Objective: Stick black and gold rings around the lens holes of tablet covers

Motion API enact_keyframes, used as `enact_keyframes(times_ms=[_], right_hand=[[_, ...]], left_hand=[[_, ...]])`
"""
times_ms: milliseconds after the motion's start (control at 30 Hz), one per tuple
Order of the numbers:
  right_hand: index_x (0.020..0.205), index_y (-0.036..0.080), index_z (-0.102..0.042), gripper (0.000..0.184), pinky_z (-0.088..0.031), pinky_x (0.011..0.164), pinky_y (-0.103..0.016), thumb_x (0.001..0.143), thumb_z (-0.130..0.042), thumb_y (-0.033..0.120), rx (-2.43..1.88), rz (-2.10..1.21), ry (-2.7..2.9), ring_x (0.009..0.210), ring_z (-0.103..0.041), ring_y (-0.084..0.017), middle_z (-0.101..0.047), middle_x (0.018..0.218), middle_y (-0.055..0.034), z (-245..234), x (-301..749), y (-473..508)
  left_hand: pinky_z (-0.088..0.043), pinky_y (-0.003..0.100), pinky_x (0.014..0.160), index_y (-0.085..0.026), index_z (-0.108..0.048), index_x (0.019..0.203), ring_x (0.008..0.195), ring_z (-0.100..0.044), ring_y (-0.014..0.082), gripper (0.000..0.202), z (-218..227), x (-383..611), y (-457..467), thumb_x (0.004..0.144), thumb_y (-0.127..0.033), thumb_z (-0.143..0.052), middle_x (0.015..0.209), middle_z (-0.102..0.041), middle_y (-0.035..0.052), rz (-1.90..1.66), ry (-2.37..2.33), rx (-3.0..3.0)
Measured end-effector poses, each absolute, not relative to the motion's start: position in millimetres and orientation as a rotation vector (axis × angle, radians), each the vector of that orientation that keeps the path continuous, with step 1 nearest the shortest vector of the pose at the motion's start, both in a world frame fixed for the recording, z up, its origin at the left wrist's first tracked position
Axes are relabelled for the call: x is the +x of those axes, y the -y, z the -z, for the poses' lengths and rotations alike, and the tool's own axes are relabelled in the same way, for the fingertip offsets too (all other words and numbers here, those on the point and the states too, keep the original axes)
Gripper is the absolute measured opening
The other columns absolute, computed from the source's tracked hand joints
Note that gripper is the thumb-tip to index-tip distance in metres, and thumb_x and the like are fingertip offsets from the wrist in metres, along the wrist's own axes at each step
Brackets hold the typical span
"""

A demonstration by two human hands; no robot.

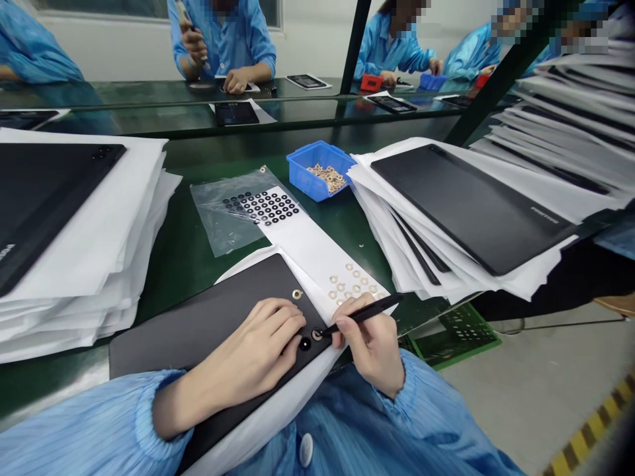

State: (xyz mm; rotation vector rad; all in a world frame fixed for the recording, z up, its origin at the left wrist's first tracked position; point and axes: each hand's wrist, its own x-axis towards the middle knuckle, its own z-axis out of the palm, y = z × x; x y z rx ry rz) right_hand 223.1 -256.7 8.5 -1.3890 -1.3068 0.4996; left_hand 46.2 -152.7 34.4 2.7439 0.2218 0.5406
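Note:
A dark grey tablet (208, 317) lies back side up in front of me, on white wrapping sheet. My left hand (260, 340) rests flat on it, fingers loosely bent, their tips beside the camera holes. My right hand (370, 340) grips a slim black pen-like tool (370, 309). The tool's tip touches a ring (317, 334) at one camera hole; a dark round lens (304, 344) sits beside it. A loose gold ring (297, 294) lies on the tablet above my left fingertips. Close to my right hand, a white strip (302, 248) carries pale rings and, at its far end, rows of black rings.
A blue bin (317, 173) holds many small gold rings. Clear plastic film (218, 211) covers part of the strip. Stacks of paper-wrapped tablets stand left (59, 218) and right (461, 205). Co-workers in blue sit behind a raised ledge (163, 122) at the back.

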Motion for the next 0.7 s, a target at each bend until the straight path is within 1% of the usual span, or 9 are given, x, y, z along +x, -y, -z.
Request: enact_keyframes(times_ms=[100,167,267,367,433,500,567,633,700], right_hand=[[0.082,0.021,-0.051,0.015,-0.045,0.048,-0.026,0.095,-0.045,0.026,-1.328,-0.647,1.304,0.047,-0.056,-0.012,-0.054,0.062,0.0016,-18.1,220.3,258.6],[0.08,0.02,-0.052,0.017,-0.047,0.049,-0.026,0.095,-0.046,0.028,-1.305,-0.67,1.322,0.047,-0.058,-0.012,-0.055,0.061,0.0018,-32.8,222.5,255.6],[0.08,0.02,-0.052,0.018,-0.048,0.053,-0.027,0.094,-0.05,0.031,-1.352,-0.454,1.378,0.051,-0.06,-0.013,-0.057,0.06,0.0013,-63.9,238.2,231.6],[0.082,0.02,-0.051,0.022,-0.05,0.056,-0.028,0.092,-0.051,0.039,-1.373,-0.184,1.348,0.052,-0.06,-0.014,-0.058,0.06,0.0008,-91.8,266.7,177.1],[0.089,0.021,-0.047,0.023,-0.053,0.062,-0.031,0.093,-0.046,0.043,-1.339,-0.042,1.297,0.059,-0.064,-0.017,-0.061,0.067,-0.0015,-100.9,286.5,130.6],[0.094,0.019,-0.045,0.019,-0.053,0.072,-0.035,0.096,-0.039,0.037,-1.396,0.07,1.271,0.07,-0.067,-0.02,-0.064,0.079,-0.0065,-100.3,302.6,86.7],[0.094,0.018,-0.043,0.01,-0.05,0.083,-0.04,0.094,-0.037,0.026,-1.586,0.104,1.292,0.081,-0.066,-0.023,-0.064,0.086,-0.0107,-92.5,313.2,54.1],[0.091,0.018,-0.043,0.004,-0.047,0.085,-0.043,0.09,-0.041,0.021,-1.674,0.095,1.313,0.085,-0.064,-0.026,-0.063,0.087,-0.0137,-82.6,319.8,36.1],[0.092,0.018,-0.042,0.005,-0.047,0.083,-0.043,0.088,-0.041,0.02,-1.699,0.09,1.335,0.084,-0.063,-0.027,-0.063,0.087,-0.0137,-77.0,324.4,30.3]], left_hand=[[-0.046,0.037,0.091,-0.011,-0.053,0.109,0.106,-0.049,0.0228,0.019,-33.7,46.3,151.7,0.093,-0.009,-0.043,0.102,-0.061,0.0091,-0.549,-0.264,2.716],[-0.046,0.038,0.091,-0.012,-0.053,0.108,0.106,-0.049,0.0229,0.019,-34.2,46.1,151.5,0.093,-0.009,-0.043,0.102,-0.061,0.0089,-0.527,-0.275,2.697],[-0.046,0.038,0.091,-0.013,-0.054,0.107,0.104,-0.05,0.0226,0.019,-35.4,45.7,151.6,0.093,-0.01,-0.042,0.101,-0.06,0.0086,-0.487,-0.281,2.693],[-0.046,0.037,0.09,-0.013,-0.055,0.102,0.103,-0.05,0.0226,0.017,-36.0,45.1,152.5,0.093,-0.011,-0.04,0.1,-0.06,0.0092,-0.485,-0.281,2.722],[-0.046,0.037,0.089,-0.013,-0.055,0.098,0.102,-0.05,0.0226,0.016,-35.8,44.6,154.3,0.093,-0.01,-0.04,0.1,-0.059,0.0095,-0.481,-0.286,2.739],[-0.045,0.036,0.089,-0.013,-0.055,0.096,0.101,-0.05,0.0221,0.015,-35.1,44.2,156.4,0.092,-0.01,-0.041,0.099,-0.058,0.0093,-0.476,-0.29,2.748],[-0.045,0.035,0.089,-0.014,-0.055,0.094,0.1,-0.05,0.0213,0.014,-34.6,44.1,155.9,0.091,-0.01,-0.042,0.099,-0.058,0.0088,-0.474,-0.291,2.755],[-0.045,0.034,0.089,-0.015,-0.056,0.094,0.1,-0.05,0.0206,0.014,-35.0,43.8,148.3,0.09,-0.011,-0.043,0.1,-0.058,0.0081,-0.481,-0.309,2.761],[-0.043,0.033,0.092,-0.017,-0.058,0.092,0.102,-0.05,0.02,0.012,-36.6,42.5,129.6,0.089,-0.014,-0.046,0.101,-0.059,0.0064,-0.5,-0.444,2.747]])
